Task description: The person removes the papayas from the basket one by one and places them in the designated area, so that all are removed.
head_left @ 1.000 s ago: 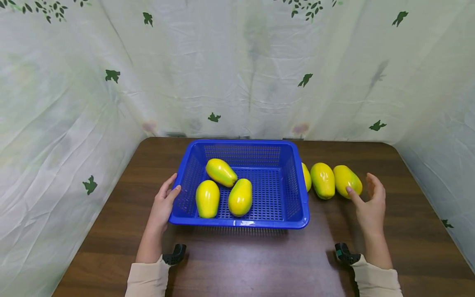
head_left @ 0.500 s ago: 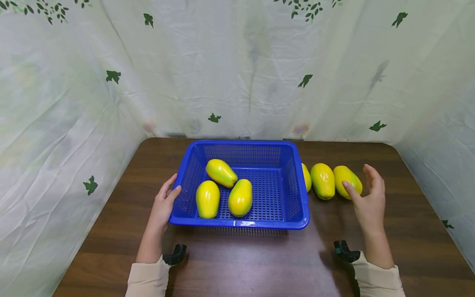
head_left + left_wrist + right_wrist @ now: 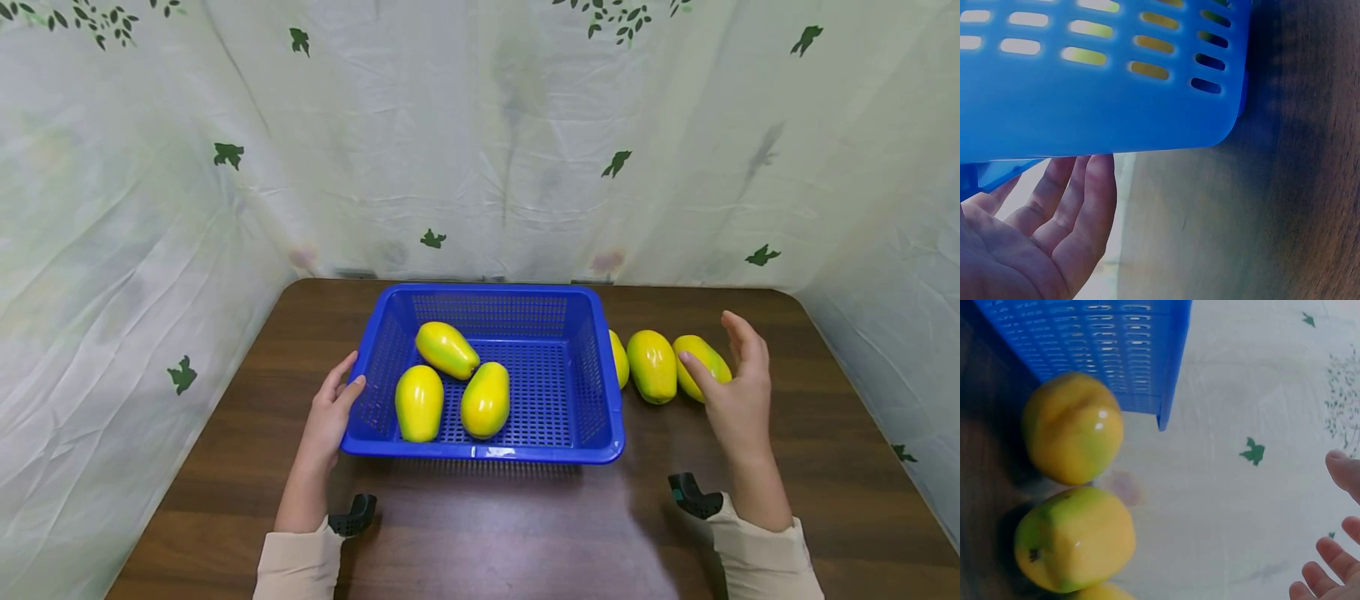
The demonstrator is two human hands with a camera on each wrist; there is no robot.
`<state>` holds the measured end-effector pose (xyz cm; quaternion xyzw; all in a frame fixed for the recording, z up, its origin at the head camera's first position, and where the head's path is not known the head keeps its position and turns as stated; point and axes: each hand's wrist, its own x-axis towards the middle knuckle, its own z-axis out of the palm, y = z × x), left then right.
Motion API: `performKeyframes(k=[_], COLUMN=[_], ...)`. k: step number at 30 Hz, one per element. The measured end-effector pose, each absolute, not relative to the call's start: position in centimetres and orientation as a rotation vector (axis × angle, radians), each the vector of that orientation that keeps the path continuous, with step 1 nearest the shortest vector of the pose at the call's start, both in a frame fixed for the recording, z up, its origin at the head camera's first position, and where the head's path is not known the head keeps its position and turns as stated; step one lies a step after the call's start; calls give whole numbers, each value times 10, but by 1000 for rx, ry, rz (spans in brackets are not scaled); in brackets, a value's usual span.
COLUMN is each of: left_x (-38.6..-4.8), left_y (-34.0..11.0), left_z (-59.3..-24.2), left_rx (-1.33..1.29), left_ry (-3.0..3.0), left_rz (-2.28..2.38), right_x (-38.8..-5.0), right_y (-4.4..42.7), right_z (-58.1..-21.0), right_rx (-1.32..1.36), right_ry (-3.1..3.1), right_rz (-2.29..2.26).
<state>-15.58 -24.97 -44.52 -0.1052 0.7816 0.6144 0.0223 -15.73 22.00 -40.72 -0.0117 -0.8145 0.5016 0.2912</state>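
On the brown table [image 3: 510, 533], head view: blue basket [image 3: 547, 452] sits mid-table with three yellow-green fruits in its left part, namely upper fruit [image 3: 447, 348], front-left fruit [image 3: 419, 404], inner fruit [image 3: 485, 402]. Three more lie outside, right of it: half-hidden fruit [image 3: 618, 360] partly behind the rim, middle fruit [image 3: 652, 367], outermost fruit [image 3: 708, 357]. Change over the last second: right hand [image 3: 738, 400] has shifted up and leftward, its thumb now overlapping the outermost fruit. Thumb and fingers are wide apart, nothing between them. Left hand [image 3: 327, 412] hasn't moved; thumb on the left rim, fingers outside it, holding the basket. No fruit has changed place, basket neither.

Left wrist view: fingers reach up past the basket's edge, tips hidden behind the blue wall; yellow shows through the slots. Grip pressure: can't tell.

Right wrist view: hand at the picture's right edge, fingers spread, palm free, well apart from the fruits. One fruit sits just beside the basket wall, a second next to it, a sliver of a third at the bottom.

Meaning, as judged: only the right hand's position has advanced; count stays three in, three out, and the outermost fruit isn't gripped yet.
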Motion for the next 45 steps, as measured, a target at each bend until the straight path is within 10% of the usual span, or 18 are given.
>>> performKeyframes(k=[45], left_x=[-156], left_y=[-249], left_z=[-444], left_rx=[-339], left_ry=[2393], left_rz=[1921], right_x=[-198], right_y=[155], right_z=[-362], right_rx=[406], right_ry=[-2190], right_rz=[1297])
